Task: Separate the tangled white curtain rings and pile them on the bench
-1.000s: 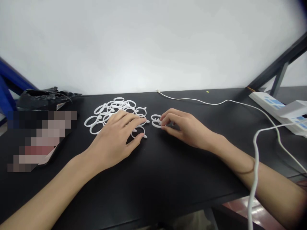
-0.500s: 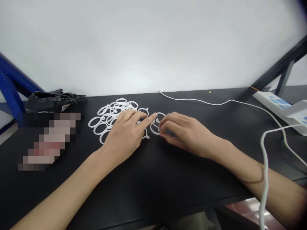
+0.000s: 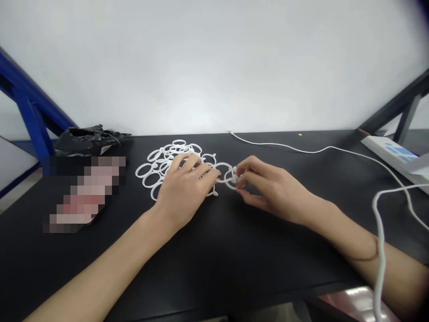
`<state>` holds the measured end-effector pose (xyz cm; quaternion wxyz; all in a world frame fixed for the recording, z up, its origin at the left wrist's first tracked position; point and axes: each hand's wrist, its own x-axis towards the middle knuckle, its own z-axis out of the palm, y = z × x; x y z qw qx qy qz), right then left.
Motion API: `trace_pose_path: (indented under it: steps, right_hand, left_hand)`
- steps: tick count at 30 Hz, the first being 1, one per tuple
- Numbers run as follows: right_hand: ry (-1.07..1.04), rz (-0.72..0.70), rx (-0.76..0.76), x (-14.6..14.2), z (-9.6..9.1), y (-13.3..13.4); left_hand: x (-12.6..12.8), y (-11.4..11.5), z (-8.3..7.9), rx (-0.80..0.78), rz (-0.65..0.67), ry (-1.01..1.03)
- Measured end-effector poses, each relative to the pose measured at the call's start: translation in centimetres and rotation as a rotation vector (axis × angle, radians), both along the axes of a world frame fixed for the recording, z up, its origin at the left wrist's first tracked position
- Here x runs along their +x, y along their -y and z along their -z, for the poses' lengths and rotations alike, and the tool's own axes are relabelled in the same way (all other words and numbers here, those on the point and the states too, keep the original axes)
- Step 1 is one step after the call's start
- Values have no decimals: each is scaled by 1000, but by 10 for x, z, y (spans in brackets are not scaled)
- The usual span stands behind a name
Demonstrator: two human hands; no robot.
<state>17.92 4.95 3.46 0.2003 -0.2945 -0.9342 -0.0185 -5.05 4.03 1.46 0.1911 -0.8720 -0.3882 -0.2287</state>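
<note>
Loose white plastic rings with small knobs lie in a heap (image 3: 165, 161) on the black table (image 3: 214, 250). My left hand (image 3: 187, 190) rests over the right side of the heap, its thumb and forefinger closed on the edge of one white ring (image 3: 224, 163). Just to the right, my right hand (image 3: 268, 185) pinches a second white ring (image 3: 229, 186) by its knobbed side. The two rings overlap between my hands; whether they are linked I cannot tell. My left palm hides part of the heap.
A black plastic bag (image 3: 80, 142) and a blurred-out object (image 3: 85, 192) lie on the left. A white cable (image 3: 284, 145) runs along the back and down across my right forearm. At the far right sits a white-and-blue box (image 3: 390, 150). Blue frame posts (image 3: 33, 120) stand at left.
The view has shifted a little, so everything sits farther right. My left thumb and forefinger, stretched out before, are now closed on a ring. The two rings between my hands show more clearly.
</note>
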Motion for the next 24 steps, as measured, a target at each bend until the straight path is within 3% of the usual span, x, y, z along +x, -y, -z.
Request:
trace_pose_path:
  steps: [6, 9, 15, 24]
  right_hand:
    - [159, 217, -122, 18, 12, -20]
    - [63, 241, -135, 17, 13, -23]
    - [-341, 69, -301, -3, 4, -4]
    - [-460, 32, -265, -8, 8, 3]
  left_hand:
    - [3, 5, -2, -43, 54, 34]
    - [5, 7, -1, -45, 73, 50]
    - [7, 9, -3, -49, 117, 78]
    - [12, 11, -2, -77, 142, 168]
